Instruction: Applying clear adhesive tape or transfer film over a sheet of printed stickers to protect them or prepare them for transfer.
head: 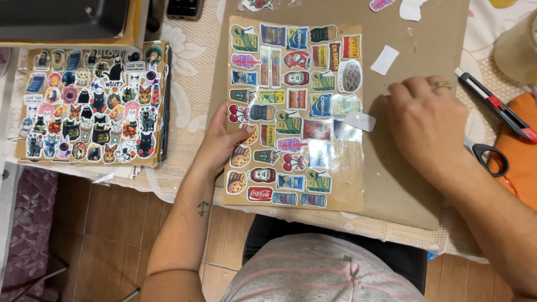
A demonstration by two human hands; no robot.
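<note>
My left hand (221, 146) grips the left edge of a brown card sheet (348, 190) covered with several colourful food and drink stickers, its thumb lying on top. My right hand (428, 124) rests knuckles up on the large cardboard mat (425, 50), just right of the sheet. Its fingers touch a small glossy sticker piece (359, 121) at the sheet's right edge. Whether the fingers pinch that piece is hidden.
A second sticker-covered board (92, 103) with cats lies at the left on a stack. A red and black utility knife (495, 105) and scissors (488, 155) lie at the right. White backing scraps (385, 60) lie on the mat. A tape roll (517, 47) stands at the far right.
</note>
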